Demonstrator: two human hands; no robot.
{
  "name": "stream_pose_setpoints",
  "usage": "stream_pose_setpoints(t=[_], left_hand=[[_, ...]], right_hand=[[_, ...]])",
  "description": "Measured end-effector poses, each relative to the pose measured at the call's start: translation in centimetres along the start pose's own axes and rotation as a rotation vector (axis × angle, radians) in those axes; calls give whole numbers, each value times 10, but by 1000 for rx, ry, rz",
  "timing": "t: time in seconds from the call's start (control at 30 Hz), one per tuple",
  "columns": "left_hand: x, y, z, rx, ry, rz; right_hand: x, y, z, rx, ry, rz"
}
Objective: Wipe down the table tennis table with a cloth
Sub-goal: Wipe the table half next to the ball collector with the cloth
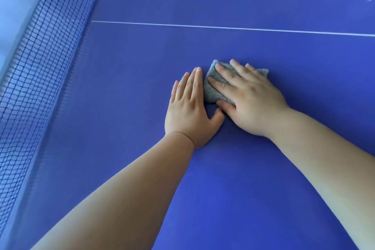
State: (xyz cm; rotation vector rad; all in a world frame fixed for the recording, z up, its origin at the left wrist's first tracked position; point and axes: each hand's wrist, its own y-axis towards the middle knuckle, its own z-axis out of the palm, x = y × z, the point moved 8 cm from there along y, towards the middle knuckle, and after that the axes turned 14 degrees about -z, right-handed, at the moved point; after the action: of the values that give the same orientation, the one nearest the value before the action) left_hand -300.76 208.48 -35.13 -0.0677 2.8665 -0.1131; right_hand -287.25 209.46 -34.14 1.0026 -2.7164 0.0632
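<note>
In the head view, your right hand (249,99) lies flat on top of the grey cloth (212,94). The cloth is folded small and sits on the blue table (121,148), on the near side of the white line (223,27) and well apart from the net (40,57) at the left. The fingers of this hand are straight and a little spread. They lie across the cloth and point toward the net, and their tips reach almost to its left edge. Most of the cloth is under these fingers and the palm. Only its left part, the strips between the fingers and one far corner behind the hand are visible. Your right thumb lies along the near edge of the cloth, on the table surface.

Your left hand (190,107) lies flat on the table just beside the cloth, on its left side. Its four fingers are straight and pressed together, and they point away from you. The index finger runs along the left edge of the cloth. I cannot tell if it really touches the cloth. The left thumb is spread out to the right, and its tip comes very close to your right thumb. No finger of the left hand is on the cloth.
</note>
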Motion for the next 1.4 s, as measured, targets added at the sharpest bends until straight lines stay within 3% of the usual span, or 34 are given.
stream_pose_setpoints(t=[0.1,0.23,0.3,0.37,0.47,0.53,0.6,0.67,0.8,0.87,0.93,1.03,1.13,1.3,1.33,1.4], left_hand=[[-1,-2,1,29,21,4],[-4,-2,-5,73,37,4],[-3,-7,-10,111,-3,-6],[8,-16,-17,140,-95,-25],[51,-34,-41,77,-195,-37],[87,-44,-50,35,-119,-18],[116,-49,-46,65,-4,-14],[127,-52,-37,94,89,1],[126,-50,-34,82,117,-13],[126,-49,-35,78,118,-16],[126,-48,-34,80,125,-20],[127,-49,-33,62,116,0],[128,-47,-32,38,108,1],[127,-49,-34,66,114,-19],[127,-48,-35,65,113,-18],[127,-48,-34,59,109,-15]], right_hand=[[-23,-1,-6,18,-2,50],[-86,27,-25,55,-58,378],[-83,34,-27,73,-68,462],[-45,37,-19,104,-65,355],[49,11,2,125,23,8],[104,-22,18,141,17,-193],[107,-30,23,180,-19,-273],[63,-10,11,118,-50,-128],[-47,27,-13,75,-50,394],[-41,37,-14,53,-56,436],[5,41,-4,19,-73,256],[104,8,23,31,8,-185],[101,-3,27,70,29,-318],[-52,65,-12,42,-77,298],[-61,74,-14,43,-78,369],[-40,85,-11,45,-62,330]])
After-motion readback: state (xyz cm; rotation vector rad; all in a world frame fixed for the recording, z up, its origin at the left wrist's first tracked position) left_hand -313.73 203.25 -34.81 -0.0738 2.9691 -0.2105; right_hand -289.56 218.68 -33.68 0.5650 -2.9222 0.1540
